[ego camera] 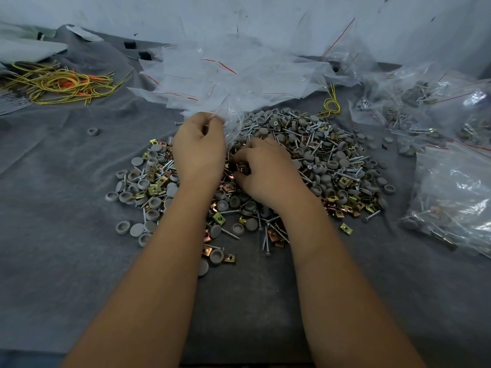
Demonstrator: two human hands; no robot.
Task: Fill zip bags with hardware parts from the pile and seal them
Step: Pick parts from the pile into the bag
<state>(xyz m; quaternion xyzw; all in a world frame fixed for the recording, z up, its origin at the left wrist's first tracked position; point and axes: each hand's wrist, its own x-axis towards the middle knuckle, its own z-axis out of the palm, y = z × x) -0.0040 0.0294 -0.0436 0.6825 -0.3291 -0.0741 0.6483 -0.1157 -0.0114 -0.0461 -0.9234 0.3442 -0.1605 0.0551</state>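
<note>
Pinching a zip bag (233,126), left hand (199,152); right hand (265,171) gripping clips (243,167)

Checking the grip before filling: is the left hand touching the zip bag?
Touching. The head view shows the left hand pinching the clear zip bag at its edge.

A wrinkled grey cloth (66,208) covers the counter (16,359) right out to its near edge. Behind the far edge stands a pale wall (159,14), scuffed with dark marks. The light is soft and even.
</note>
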